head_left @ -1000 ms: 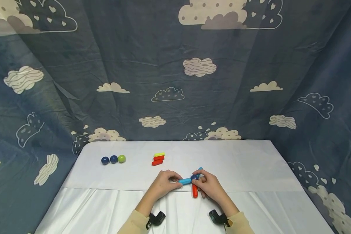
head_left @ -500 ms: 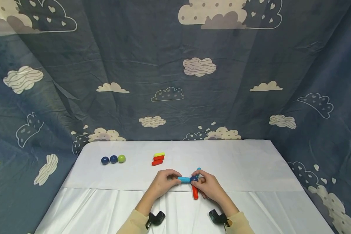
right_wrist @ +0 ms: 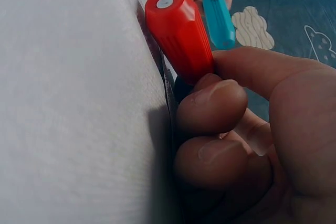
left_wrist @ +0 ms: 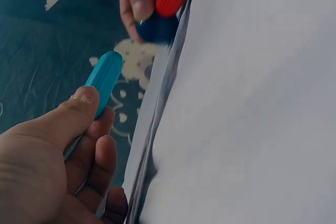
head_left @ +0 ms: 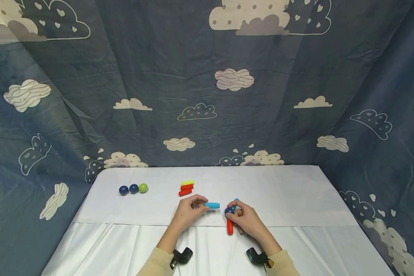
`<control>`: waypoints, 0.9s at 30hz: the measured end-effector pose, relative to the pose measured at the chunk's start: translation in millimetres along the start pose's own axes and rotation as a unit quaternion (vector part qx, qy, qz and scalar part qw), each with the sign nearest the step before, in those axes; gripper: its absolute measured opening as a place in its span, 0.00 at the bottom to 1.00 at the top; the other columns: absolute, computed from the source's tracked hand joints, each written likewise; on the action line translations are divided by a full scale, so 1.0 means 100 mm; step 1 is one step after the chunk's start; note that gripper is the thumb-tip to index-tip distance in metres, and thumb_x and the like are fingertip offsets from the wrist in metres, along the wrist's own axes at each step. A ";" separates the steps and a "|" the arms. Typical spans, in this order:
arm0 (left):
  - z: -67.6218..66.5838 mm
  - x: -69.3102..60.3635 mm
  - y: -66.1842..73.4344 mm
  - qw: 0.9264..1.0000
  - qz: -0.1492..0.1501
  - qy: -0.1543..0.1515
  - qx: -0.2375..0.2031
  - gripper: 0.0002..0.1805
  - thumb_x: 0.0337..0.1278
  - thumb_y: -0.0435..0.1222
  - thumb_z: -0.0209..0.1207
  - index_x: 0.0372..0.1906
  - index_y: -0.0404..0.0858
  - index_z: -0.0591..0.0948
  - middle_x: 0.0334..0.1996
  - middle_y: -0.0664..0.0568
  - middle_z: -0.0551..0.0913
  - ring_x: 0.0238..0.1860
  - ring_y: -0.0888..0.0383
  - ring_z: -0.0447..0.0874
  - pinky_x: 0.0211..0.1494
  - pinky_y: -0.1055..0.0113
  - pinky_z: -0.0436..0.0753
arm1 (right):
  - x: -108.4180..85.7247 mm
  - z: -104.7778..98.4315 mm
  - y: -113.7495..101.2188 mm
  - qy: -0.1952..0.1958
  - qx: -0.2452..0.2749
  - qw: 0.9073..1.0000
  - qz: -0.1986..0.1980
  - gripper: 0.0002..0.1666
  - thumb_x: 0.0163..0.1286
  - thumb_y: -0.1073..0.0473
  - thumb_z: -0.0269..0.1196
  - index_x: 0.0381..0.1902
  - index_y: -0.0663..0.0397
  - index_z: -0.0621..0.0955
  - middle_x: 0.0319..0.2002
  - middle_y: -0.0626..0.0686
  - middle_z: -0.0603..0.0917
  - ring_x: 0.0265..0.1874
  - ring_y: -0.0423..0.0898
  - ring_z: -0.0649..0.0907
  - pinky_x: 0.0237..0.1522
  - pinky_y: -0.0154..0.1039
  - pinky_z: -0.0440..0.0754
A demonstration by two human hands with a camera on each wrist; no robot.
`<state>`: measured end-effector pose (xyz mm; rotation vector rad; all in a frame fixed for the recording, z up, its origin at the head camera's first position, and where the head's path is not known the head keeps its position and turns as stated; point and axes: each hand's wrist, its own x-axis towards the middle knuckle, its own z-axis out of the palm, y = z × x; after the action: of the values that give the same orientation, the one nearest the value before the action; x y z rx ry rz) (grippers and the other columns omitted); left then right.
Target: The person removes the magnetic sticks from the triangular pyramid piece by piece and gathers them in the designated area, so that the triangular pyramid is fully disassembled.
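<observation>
My left hand (head_left: 187, 211) pinches a light blue magnetic stick (head_left: 212, 205) between thumb and fingers, its free end pointing right. In the left wrist view that stick (left_wrist: 106, 77) stands clear of the ball. My right hand (head_left: 246, 218) grips a dark blue ball (head_left: 229, 211). A red magnetic stick (head_left: 230, 227) extends from the ball toward the near side; the right wrist view shows a silvery disc on the end of this red stick (right_wrist: 181, 35). Behind the right fingers a second light blue stick (head_left: 236, 200) shows only partly.
Two dark blue balls (head_left: 128, 189) and a green ball (head_left: 143, 188) sit in a row at the back left of the white-covered table (head_left: 279, 191). Nearer the middle lie two red sticks (head_left: 186, 190) and a yellow one (head_left: 188, 183). A cloud-patterned cloth (head_left: 193, 76) hangs behind.
The left hand has drawn its light blue stick away from the dark blue ball, left and slightly back, opening a gap. The right hand stays nearly in place with the ball and red stick.
</observation>
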<state>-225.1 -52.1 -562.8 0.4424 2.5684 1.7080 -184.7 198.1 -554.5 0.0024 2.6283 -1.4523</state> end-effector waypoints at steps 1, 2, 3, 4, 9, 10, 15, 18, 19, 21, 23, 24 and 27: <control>-0.03 0.00 0.00 1.000 0.002 0.009 0.005 0.10 0.59 0.40 0.76 0.45 0.47 0.91 0.34 0.57 0.90 0.35 0.65 0.80 0.42 0.71 0.79 | 0.00 0.00 0.00 0.000 0.000 1.000 0.000 0.17 0.73 0.54 0.70 0.56 0.47 0.81 0.15 0.45 0.73 0.08 0.41 0.68 0.13 0.31 0.64; -0.06 0.00 -0.01 1.000 0.000 0.017 0.009 0.09 0.59 0.40 0.76 0.44 0.48 0.91 0.34 0.57 0.91 0.35 0.65 0.80 0.42 0.72 0.79 | 0.00 0.00 0.00 0.000 0.001 1.000 0.001 0.17 0.73 0.55 0.70 0.56 0.48 0.81 0.15 0.45 0.73 0.08 0.41 0.68 0.13 0.31 0.63; -0.09 0.01 -0.02 1.000 -0.003 0.026 0.013 0.08 0.59 0.40 0.76 0.43 0.49 0.91 0.34 0.57 0.91 0.36 0.65 0.81 0.43 0.72 0.80 | 0.00 0.00 0.00 0.000 0.002 1.000 0.001 0.17 0.73 0.55 0.70 0.56 0.48 0.81 0.15 0.45 0.73 0.08 0.41 0.68 0.13 0.31 0.63; -0.13 0.01 -0.03 0.999 -0.005 0.033 0.016 0.08 0.59 0.40 0.76 0.42 0.49 0.91 0.35 0.57 0.91 0.36 0.65 0.81 0.43 0.71 0.80 | 0.00 0.00 0.00 0.000 0.004 1.000 0.001 0.17 0.72 0.55 0.70 0.56 0.48 0.81 0.15 0.45 0.73 0.08 0.41 0.68 0.13 0.31 0.63; -0.32 0.03 -0.13 0.997 -0.016 0.068 0.026 0.08 0.57 0.40 0.77 0.42 0.49 0.92 0.36 0.56 0.91 0.37 0.64 0.83 0.45 0.72 0.82 | 0.00 0.00 0.01 -0.005 0.008 1.000 -0.004 0.17 0.73 0.55 0.70 0.56 0.48 0.80 0.15 0.45 0.73 0.08 0.41 0.68 0.13 0.31 0.63; -0.35 0.04 -0.15 0.997 -0.018 0.076 0.029 0.08 0.57 0.39 0.77 0.42 0.48 0.92 0.36 0.56 0.91 0.37 0.64 0.84 0.45 0.72 0.82 | 0.00 0.00 0.01 -0.006 0.009 1.000 -0.005 0.17 0.73 0.55 0.70 0.56 0.49 0.80 0.15 0.45 0.73 0.08 0.41 0.68 0.13 0.31 0.63; -0.49 0.06 -0.21 0.991 -0.038 0.118 0.053 0.08 0.57 0.37 0.76 0.41 0.45 0.92 0.34 0.55 0.91 0.37 0.63 0.84 0.46 0.70 0.82 | 0.00 0.01 0.01 -0.007 0.012 1.000 -0.008 0.18 0.72 0.55 0.70 0.56 0.49 0.80 0.15 0.45 0.73 0.08 0.41 0.68 0.13 0.30 0.63; -0.53 0.07 -0.24 0.987 -0.049 0.134 0.074 0.07 0.58 0.36 0.76 0.41 0.45 0.92 0.34 0.54 0.91 0.37 0.62 0.84 0.47 0.68 0.82 | -0.01 0.00 0.00 -0.007 0.013 1.000 -0.007 0.18 0.72 0.55 0.70 0.56 0.49 0.80 0.15 0.45 0.73 0.08 0.41 0.68 0.13 0.31 0.63; -0.53 0.07 -0.25 0.986 -0.049 0.136 0.080 0.07 0.58 0.35 0.75 0.41 0.45 0.92 0.34 0.54 0.91 0.38 0.62 0.84 0.47 0.68 0.82 | -0.01 0.00 0.00 -0.007 0.014 1.000 -0.008 0.18 0.72 0.55 0.70 0.56 0.49 0.80 0.15 0.46 0.73 0.08 0.41 0.68 0.13 0.31 0.63; -0.55 0.08 -0.26 0.985 -0.047 0.140 0.089 0.07 0.58 0.35 0.75 0.42 0.44 0.91 0.35 0.54 0.90 0.38 0.61 0.84 0.47 0.67 0.82 | -0.01 0.00 0.00 -0.008 0.015 1.000 -0.007 0.18 0.72 0.55 0.70 0.56 0.49 0.80 0.16 0.46 0.73 0.08 0.41 0.68 0.13 0.31 0.63; -0.55 0.08 -0.26 0.984 -0.042 0.145 0.097 0.08 0.58 0.34 0.75 0.42 0.43 0.91 0.35 0.53 0.90 0.39 0.59 0.84 0.47 0.66 0.82 | -0.01 0.00 0.00 -0.007 0.015 1.000 -0.005 0.18 0.73 0.55 0.70 0.56 0.49 0.80 0.16 0.46 0.73 0.08 0.41 0.68 0.13 0.31 0.63; -0.55 0.08 -0.27 0.983 -0.040 0.148 0.102 0.08 0.58 0.34 0.75 0.42 0.42 0.91 0.35 0.52 0.90 0.39 0.58 0.84 0.47 0.65 0.82 | -0.01 0.00 0.00 -0.007 0.015 1.000 -0.005 0.18 0.73 0.55 0.70 0.56 0.49 0.80 0.16 0.46 0.73 0.08 0.41 0.68 0.13 0.31 0.63; -0.55 0.09 -0.28 0.981 -0.039 0.156 0.110 0.08 0.58 0.33 0.75 0.42 0.41 0.91 0.36 0.51 0.90 0.40 0.56 0.84 0.48 0.65 0.82 | 0.00 0.00 0.01 -0.006 0.015 1.000 -0.002 0.18 0.73 0.54 0.70 0.57 0.49 0.80 0.16 0.46 0.73 0.08 0.41 0.68 0.13 0.31 0.63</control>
<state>-249.8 -109.7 -564.9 0.0772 2.9631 1.5863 -184.5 199.0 -555.1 -0.0072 2.5983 -1.4882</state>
